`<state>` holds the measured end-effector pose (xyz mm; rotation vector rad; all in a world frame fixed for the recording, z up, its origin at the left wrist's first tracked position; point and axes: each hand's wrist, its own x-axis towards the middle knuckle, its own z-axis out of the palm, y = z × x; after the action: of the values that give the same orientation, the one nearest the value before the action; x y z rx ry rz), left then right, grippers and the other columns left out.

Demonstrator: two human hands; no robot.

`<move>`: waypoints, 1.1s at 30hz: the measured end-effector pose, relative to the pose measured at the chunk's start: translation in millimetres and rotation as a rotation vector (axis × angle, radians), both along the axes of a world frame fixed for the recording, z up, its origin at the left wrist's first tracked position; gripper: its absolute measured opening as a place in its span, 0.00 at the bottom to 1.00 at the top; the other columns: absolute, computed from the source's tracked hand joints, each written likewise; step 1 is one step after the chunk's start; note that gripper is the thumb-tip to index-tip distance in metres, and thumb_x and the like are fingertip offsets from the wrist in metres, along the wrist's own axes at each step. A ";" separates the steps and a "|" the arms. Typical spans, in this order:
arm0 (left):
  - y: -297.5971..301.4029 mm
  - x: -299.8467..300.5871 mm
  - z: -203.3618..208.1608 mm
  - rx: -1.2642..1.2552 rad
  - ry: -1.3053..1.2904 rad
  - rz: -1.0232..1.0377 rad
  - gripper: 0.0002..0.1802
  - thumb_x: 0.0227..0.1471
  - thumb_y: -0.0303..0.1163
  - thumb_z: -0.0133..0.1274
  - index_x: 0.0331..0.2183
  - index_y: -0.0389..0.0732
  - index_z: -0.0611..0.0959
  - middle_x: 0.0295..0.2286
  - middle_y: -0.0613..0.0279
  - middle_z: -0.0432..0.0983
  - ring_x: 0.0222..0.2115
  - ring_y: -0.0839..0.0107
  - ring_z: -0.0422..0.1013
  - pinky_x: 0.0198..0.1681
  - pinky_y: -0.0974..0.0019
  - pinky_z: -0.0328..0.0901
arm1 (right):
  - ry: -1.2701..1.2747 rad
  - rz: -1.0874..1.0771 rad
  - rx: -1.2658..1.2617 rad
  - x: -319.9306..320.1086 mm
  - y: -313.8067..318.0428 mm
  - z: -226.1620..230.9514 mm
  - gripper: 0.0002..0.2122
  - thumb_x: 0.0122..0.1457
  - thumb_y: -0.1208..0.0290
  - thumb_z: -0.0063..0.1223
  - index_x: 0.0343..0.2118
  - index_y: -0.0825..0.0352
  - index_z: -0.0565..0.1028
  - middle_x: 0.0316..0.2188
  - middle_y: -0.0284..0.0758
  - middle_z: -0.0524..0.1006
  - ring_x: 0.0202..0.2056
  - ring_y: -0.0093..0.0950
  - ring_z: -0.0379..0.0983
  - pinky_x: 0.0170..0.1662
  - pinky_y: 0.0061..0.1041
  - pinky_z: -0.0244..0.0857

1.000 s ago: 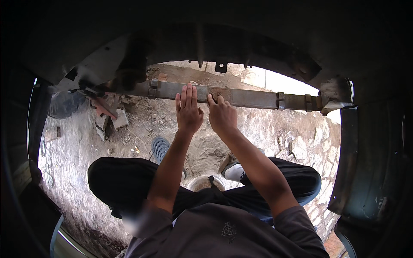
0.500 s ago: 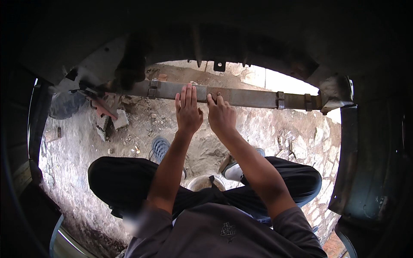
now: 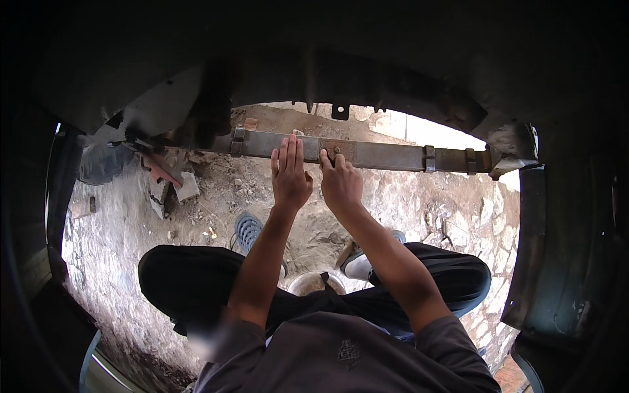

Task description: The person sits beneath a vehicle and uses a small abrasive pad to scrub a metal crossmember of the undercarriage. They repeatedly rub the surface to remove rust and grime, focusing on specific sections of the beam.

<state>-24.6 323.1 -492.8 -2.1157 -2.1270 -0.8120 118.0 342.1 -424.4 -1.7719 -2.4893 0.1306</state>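
A long flat steel bar (image 3: pixel 386 156), like a leaf spring with band clips round it, runs across in front of me. Near its middle is a rusty brown rectangular patch (image 3: pixel 346 150) with a small round bolt-like spot. My left hand (image 3: pixel 290 177) lies flat against the bar left of the patch, fingers straight and pointing away. My right hand (image 3: pixel 342 183) is curled at the patch's near edge, fingertips pressed to it. Something small and dark shows by its index fingertip; what it is, I cannot make out.
Dark vehicle bodywork (image 3: pixel 393 78) arches overhead, with panels at both sides. A metal bracket (image 3: pixel 511 160) stands at the bar's right end. Broken stones (image 3: pixel 187 187) and a reddish piece (image 3: pixel 164 170) lie left on the dusty ground. A round pale container (image 3: pixel 308 281) sits between my feet.
The whole view has shifted slightly, so the bar sits lower in it. My right fingertips have slid a little toward me, baring the bolt-like spot; my left hand still lies on the bar.
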 end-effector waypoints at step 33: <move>-2.7 0.4 -3.4 0.012 0.010 -0.003 0.51 0.51 0.30 0.59 0.73 0.37 0.58 0.74 0.49 0.50 0.77 0.56 0.44 0.78 0.44 0.35 | 0.002 -0.013 0.065 -4.4 2.2 0.1 0.20 0.71 0.66 0.49 0.64 0.57 0.77 0.45 0.39 0.80 0.49 0.39 0.82 0.49 0.39 0.78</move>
<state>-24.2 320.4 -496.2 -2.1129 -2.1097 -0.8108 113.6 344.3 -424.2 -1.7610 -2.4512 0.0494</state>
